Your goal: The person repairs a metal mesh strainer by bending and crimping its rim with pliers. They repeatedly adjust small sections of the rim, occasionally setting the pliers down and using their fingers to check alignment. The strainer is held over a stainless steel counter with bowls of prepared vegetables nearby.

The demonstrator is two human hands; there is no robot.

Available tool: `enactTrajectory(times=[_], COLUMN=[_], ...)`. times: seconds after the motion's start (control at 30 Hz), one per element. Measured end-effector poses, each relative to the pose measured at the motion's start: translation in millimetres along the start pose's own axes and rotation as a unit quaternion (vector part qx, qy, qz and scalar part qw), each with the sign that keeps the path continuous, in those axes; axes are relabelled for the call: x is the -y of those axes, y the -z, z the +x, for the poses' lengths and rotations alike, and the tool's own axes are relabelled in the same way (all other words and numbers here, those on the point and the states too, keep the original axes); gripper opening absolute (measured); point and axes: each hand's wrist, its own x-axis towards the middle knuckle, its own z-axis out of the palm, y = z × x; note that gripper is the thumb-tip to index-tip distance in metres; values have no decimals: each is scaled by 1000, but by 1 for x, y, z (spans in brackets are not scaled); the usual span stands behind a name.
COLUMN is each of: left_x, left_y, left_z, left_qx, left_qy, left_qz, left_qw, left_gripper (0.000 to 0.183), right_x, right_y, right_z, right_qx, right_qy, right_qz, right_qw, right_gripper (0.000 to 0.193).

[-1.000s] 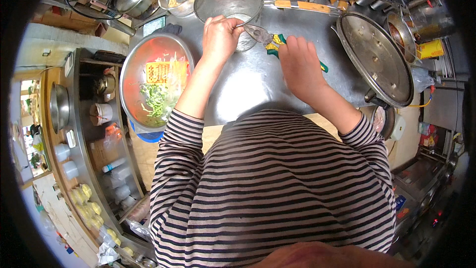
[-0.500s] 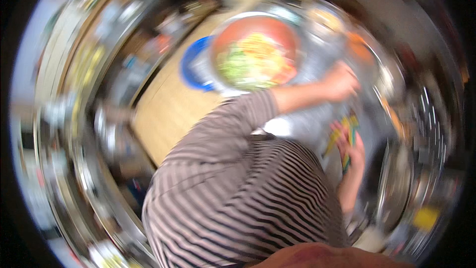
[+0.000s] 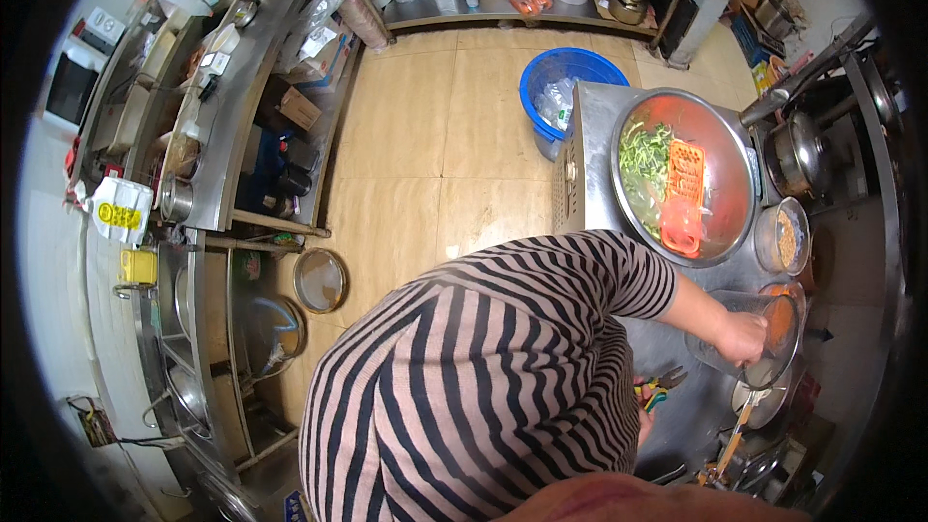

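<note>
My left hand is closed, fingers curled down, at the mouth of a tall see-through container. Whether it grips the rim or something inside is hidden. Closer to my body, my right hand is partly covered by my striped sleeve and torso. It holds kitchen scissors with yellow and green handles, blades pointing away over the steel worktop. Beyond my left forearm stands a big steel bowl. In it are cut green vegetables and an orange plastic basket.
A clear tub with orange-yellow bits and a bowl of orange food stand along the worktop's right side. A lidded pot is behind them. On the floor are a blue bin and a round pan. Steel shelves line the left.
The view has turned, and blur has cleared. My left hand has gone from above the worktop to the see-through container's mouth. The scissors remain in my right hand, now more hidden by my body.
</note>
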Motion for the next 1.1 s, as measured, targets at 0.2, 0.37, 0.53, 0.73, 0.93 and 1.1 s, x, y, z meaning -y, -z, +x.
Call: enactTrajectory(times=[0.2,0.37,0.53,0.73,0.93,1.1], left_x=[-3,-5,-6,-5,-5,-1], left_y=[2,14,15,28,24,26], left_z=[-2,-1,-7,-15,-20,-25], left_qx=[3,41,32,-6,-46,38], left_qy=[1,9,-5,-24,-55,62], left_qz=[2,-6,-52,-121,-95,-302], left_qw=[1000,999,998,992,993,950], left_gripper=[18,27,34,32,35,24], right_x=[-6,-13,-9,-3,-5,-10], right_y=[5,12,6,-2,2,5], right_z=[21,30,24,15,17,1], right_qx=[-15,10,-13,-49,-72,-10], right_qy=[-16,-32,-2,-14,0,59], right_qz=[-20,-33,-32,-20,-47,-102], right_qw=[1000,999,999,998,996,993], right_gripper=[53,51,44,43,46,27])
